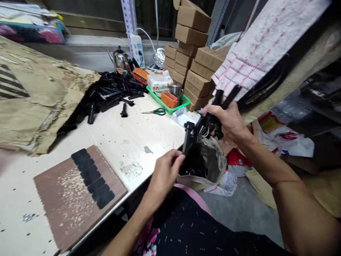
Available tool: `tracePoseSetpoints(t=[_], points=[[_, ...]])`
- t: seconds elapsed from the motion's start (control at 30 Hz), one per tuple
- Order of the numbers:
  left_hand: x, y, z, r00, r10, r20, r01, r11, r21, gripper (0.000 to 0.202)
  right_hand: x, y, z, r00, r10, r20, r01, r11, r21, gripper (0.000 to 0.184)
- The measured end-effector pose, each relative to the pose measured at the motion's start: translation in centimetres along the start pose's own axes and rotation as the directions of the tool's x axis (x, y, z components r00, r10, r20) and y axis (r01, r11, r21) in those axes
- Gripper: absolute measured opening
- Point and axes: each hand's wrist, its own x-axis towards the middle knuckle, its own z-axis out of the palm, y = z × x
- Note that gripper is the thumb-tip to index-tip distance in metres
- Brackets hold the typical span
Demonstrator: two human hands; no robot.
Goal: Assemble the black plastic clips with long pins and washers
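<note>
In left grip (164,171), slim black bar (188,138); right grip (231,120), bundle (210,121).

over on the table (162,131), a sack (37,110) lies to the person's left, a heap of parts (114,89) at its mouth. a kettle (123,61) stands behind the heap. before the sack, near the table's front edge, sits a board (50,188) with pads (89,177) on it. scissors (156,112) lie just left of a basket (157,102), boxes (194,76) stack behind it, and right of the table a bag (195,182) stands under the held parts (209,122).
</note>
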Motion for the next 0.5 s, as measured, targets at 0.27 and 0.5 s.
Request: tracePoseSetpoints(t=[0.27, 0.5], points=[[1.4, -4.6, 8.9, 0.951, -0.04, 0.306, -0.133, 0.842, 0.523, 0.055, -9.9, 12.2, -6.5, 0.893, 0.435, -0.111, -0.449, 0.872, -0.194, 0.081], [-2.8, -3.2, 3.2, 0.993, 0.097, 0.068, -0.111, 0.963, 0.247, 0.034, -9.5, 11.5, -1.3, 0.943, 0.333, 0.021, -0.333, 0.943, -0.012, 0.063]])
